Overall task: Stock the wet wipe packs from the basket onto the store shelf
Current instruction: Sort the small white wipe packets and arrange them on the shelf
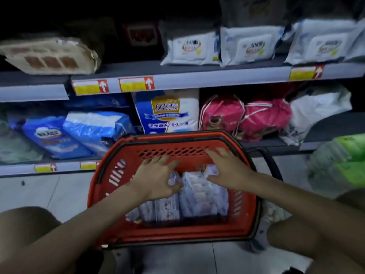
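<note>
A red plastic basket (243, 220) stands on the floor between my knees, holding several pale wet wipe packs (199, 194) on edge. My left hand (156, 175) reaches into it with fingers spread, its thumb and fingers closing around the top of a pack on the left. My right hand (227, 169) is over the far right of the packs, fingers spread, thumb pinching a pack's upper corner. On the upper shelf (217, 76), right of centre, stand three white wet wipe packs (250, 46).
The lower shelf holds blue packs (79, 131), a blue and white bag (169, 113), pink drawstring bags (245, 117) and a white bag. A brown pack (49, 56) lies at the upper left. Green packs (343, 163) are stacked at the right. The basket's black handle (274, 165) hangs right.
</note>
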{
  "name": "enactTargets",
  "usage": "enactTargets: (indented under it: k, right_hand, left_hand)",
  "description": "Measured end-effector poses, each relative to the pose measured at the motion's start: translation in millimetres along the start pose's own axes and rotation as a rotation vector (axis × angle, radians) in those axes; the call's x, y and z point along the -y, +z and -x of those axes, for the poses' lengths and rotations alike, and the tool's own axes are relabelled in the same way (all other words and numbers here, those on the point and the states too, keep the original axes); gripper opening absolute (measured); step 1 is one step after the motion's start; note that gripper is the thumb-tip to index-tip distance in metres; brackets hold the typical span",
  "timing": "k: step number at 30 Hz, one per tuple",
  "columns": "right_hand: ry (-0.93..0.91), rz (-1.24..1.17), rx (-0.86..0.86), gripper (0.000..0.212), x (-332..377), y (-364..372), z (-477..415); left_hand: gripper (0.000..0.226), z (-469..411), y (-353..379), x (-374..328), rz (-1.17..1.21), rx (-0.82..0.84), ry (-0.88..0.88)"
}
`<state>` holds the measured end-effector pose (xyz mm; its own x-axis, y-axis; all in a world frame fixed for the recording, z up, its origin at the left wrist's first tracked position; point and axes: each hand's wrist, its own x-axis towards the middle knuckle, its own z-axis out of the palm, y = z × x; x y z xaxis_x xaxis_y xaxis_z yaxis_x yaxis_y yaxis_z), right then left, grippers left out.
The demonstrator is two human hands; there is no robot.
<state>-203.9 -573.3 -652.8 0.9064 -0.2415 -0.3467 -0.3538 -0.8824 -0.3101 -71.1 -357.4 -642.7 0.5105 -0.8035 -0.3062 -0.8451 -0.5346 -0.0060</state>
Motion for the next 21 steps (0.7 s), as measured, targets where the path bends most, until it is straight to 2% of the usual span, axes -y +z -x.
enactTargets:
  k: [3, 5, 8, 11, 14, 17, 21]
  right_hand:
    - [0.089, -0.013, 0.198, 0.092, -5, 28, -4]
    - [0.103, 0.060, 0.330, 0.087, -6, 47, -6]
    - [0.003, 0.220, 0.483, 0.069, 1, 63, -5]
    - [-0.117, 0.311, 0.498, 0.055, 8, 71, -5]
    - [-0.196, 0.392, 0.454, 0.048, 11, 78, -7]
    - [-0.205, 0.439, 0.440, 0.045, 10, 81, -10]
    - [-0.188, 0.470, 0.465, 0.046, 10, 85, -11]
  left_hand:
    - [0.110, -8, 30, 1, 0.015, 0.123, -0.012]
    - [0.105, -16, 51, 3, 0.036, 0.204, -0.051]
    - [0.097, -26, 80, 4, 0.133, 0.281, -0.189]
    - [0.113, -27, 103, 3, 0.328, 0.371, -0.386]
    - [0.127, -23, 121, -1, 0.414, 0.456, -0.447]
    - [0.127, -28, 131, -5, 0.521, 0.430, -0.511]
    - [0.141, -36, 143, -3, 0.619, 0.438, -0.589]
